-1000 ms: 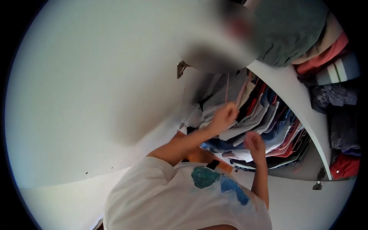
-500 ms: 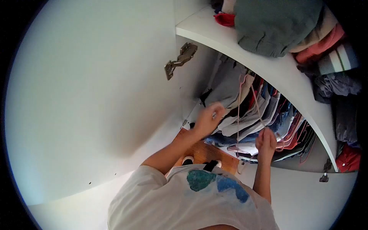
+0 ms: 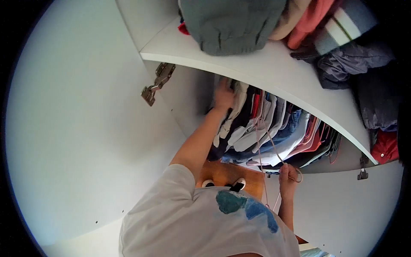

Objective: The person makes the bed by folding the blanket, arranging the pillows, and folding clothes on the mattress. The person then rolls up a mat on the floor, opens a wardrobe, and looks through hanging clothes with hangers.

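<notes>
My right hand (image 3: 287, 176) is closed around one corner of a thin pink clothes hanger (image 3: 273, 144), which dangles in front of the wardrobe with no garment on it. My left hand (image 3: 223, 95) reaches up inside the wardrobe at the left end of the hanging clothes, close beside a beige garment (image 3: 236, 105). Its fingers are blurred and partly lost against the fabric, so their grip is unclear. Shirts and jeans in white, grey, black and blue hang in a tight row to its right, a white garment (image 3: 295, 139) among them.
Above the clothes runs a white shelf (image 3: 257, 70) bearing folded dark green trousers (image 3: 233, 28) and other garments. A large white door (image 3: 85, 120) stands open on the left, with a metal hinge (image 3: 158, 83). Wooden floor (image 3: 227, 171) shows below, by my feet.
My left hand has moved up and deeper among the hanging clothes. The right hand has lowered slightly with the hanger, and the view has shifted to the right.
</notes>
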{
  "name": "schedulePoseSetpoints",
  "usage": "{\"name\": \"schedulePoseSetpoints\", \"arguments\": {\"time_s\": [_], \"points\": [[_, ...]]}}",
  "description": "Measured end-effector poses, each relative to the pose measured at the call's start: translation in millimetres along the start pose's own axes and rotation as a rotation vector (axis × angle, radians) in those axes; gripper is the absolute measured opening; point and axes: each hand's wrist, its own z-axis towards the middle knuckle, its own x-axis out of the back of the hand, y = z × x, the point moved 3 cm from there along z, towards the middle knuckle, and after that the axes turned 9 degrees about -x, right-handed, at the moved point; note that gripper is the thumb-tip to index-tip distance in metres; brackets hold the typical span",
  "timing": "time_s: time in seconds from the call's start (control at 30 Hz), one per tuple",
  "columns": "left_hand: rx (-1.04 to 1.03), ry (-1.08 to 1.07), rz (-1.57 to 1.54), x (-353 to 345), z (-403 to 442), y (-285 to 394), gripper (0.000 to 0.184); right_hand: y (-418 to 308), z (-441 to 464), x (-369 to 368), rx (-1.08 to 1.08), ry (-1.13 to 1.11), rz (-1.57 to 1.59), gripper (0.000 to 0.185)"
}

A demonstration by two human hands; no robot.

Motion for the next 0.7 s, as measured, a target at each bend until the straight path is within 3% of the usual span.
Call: {"name": "schedulePoseSetpoints", "arguments": {"time_s": [0.07,0.2,0.27,0.33,0.47,0.57,0.6,0.63,0.7], "points": [[0.031,0.124,0.095,21,11,-37,0.042,2,-1,3,0.024,0.019,-0.006,0.032],[0.038,0.243,-0.014,76,23,-51,0.042,2,-2,4,0.105,0.078,-0.111,0.030],[-0.154,0.219,0.163,92,21,-21,0.043,2,1,1,0.021,0.031,-0.049,0.030],[-0.369,0.326,0.280,80,2,27,0.045,11,6,-1,0.037,0.003,-0.036,0.031],[-0.520,-0.081,0.102,18,-23,80,0.060,13,12,-4,-0.058,-0.075,0.001,0.034],[-0.476,-0.090,0.153,-12,-14,25,0.064,14,18,-8,-0.020,-0.076,0.012,0.035],[-0.377,-0.082,0.037,-14,-4,-3,0.062,13,18,-7,-0.003,-0.069,0.011,0.035],[-0.232,-0.091,0.020,3,1,-6,0.055,14,19,-6,-0.007,-0.065,0.012,0.035],[-0.270,0.050,0.132,47,10,-5,0.044,17,19,-5,-0.025,-0.088,0.007,0.036]]}}
